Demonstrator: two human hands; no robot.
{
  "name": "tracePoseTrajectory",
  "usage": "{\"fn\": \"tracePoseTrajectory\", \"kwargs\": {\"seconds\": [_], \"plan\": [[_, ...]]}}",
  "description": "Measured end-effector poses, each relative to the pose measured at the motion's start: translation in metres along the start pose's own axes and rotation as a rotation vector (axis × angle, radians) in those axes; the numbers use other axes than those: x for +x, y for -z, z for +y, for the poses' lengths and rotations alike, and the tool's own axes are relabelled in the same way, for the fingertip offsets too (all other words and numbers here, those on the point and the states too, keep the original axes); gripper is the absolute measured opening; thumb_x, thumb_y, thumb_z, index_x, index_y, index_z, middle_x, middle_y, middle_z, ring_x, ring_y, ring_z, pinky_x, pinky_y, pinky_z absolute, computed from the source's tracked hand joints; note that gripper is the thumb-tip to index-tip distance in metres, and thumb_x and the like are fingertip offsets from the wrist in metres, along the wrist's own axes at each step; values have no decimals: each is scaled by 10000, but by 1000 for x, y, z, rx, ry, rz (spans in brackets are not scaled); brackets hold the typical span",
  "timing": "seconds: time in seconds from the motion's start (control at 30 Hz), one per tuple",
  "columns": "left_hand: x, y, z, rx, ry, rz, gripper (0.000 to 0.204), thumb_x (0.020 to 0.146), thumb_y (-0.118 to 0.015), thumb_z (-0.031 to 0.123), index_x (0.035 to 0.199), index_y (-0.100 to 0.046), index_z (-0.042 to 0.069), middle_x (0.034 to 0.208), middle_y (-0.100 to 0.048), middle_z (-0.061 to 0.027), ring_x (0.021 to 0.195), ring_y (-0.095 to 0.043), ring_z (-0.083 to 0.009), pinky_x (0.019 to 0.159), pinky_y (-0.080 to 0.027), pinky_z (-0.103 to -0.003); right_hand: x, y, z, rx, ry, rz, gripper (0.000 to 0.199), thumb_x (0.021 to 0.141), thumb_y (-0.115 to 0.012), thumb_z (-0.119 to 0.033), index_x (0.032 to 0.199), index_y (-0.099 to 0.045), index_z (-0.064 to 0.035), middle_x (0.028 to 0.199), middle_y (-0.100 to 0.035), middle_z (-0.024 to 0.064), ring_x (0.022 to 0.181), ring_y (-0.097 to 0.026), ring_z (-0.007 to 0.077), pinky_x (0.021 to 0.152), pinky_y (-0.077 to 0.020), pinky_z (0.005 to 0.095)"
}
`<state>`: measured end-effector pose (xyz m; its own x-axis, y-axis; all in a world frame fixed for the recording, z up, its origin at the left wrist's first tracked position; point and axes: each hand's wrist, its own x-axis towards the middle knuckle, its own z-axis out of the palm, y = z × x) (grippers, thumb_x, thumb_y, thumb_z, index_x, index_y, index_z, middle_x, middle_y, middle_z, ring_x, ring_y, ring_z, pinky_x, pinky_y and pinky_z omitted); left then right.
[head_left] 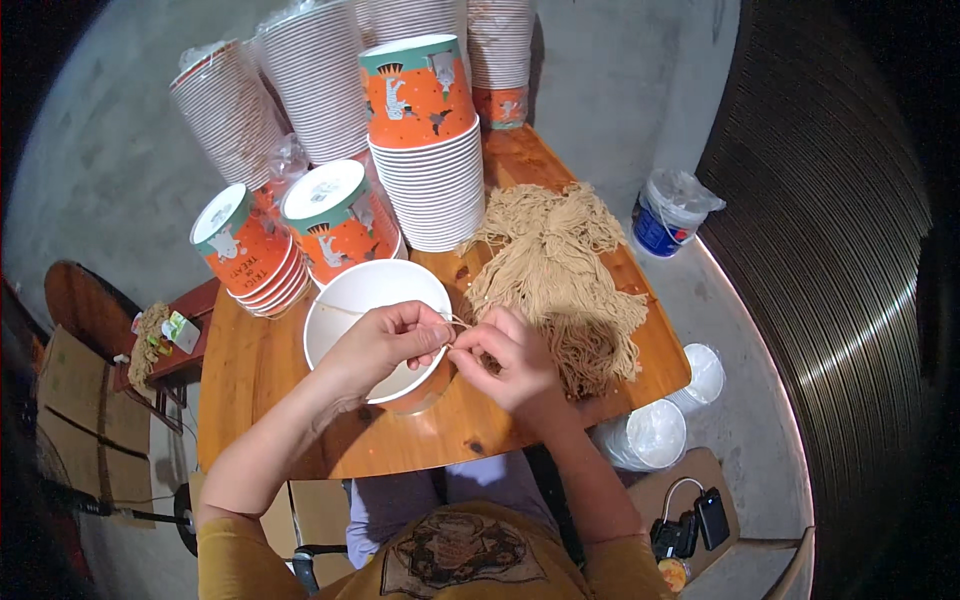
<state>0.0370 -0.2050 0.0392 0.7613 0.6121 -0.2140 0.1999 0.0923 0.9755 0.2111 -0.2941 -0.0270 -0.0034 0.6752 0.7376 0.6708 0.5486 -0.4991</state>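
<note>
Both hands (455,345) pinch tan string (462,322) over white cup (362,295); cup stacks (425,150), string pile (565,270) crowd tabletop.

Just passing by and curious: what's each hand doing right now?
Left hand: closed, pinching a tan string at the white paper bucket.
Right hand: closed, pinching the same string.

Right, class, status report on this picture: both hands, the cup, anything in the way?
Left hand and right hand pinching one tan string at the white cup's rim. String bundle beside it. Cup stacks behind, nothing blocking.
</note>
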Motion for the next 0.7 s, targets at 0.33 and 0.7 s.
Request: {"fn": "tracePoseTrajectory", "kwargs": {"seconds": [0.33, 0.7], "plan": [[-5, -1, 10, -43, 149, -4, 141, 920, -621, 130, 1023, -615, 34, 838, -606, 7, 722, -529, -53, 635, -420, -199, 4, -15, -37, 205, -120, 127, 147, 777, -725, -13, 837, -594, -42, 737, -471, 48, 622, -492, 155, 542, -403, 287], [-9, -2, 6, -45, 70, 22, 170, 908, -614, 62, 1064, -557, 26, 908, -575, -18, 774, -544, -86, 704, -455, -212, 0, 1, -21, 106, -149, 20, 75, 834, -683, -129, 871, -655, -70, 775, -585, 89, 711, -583, 286, 623, -463, 396]]}}
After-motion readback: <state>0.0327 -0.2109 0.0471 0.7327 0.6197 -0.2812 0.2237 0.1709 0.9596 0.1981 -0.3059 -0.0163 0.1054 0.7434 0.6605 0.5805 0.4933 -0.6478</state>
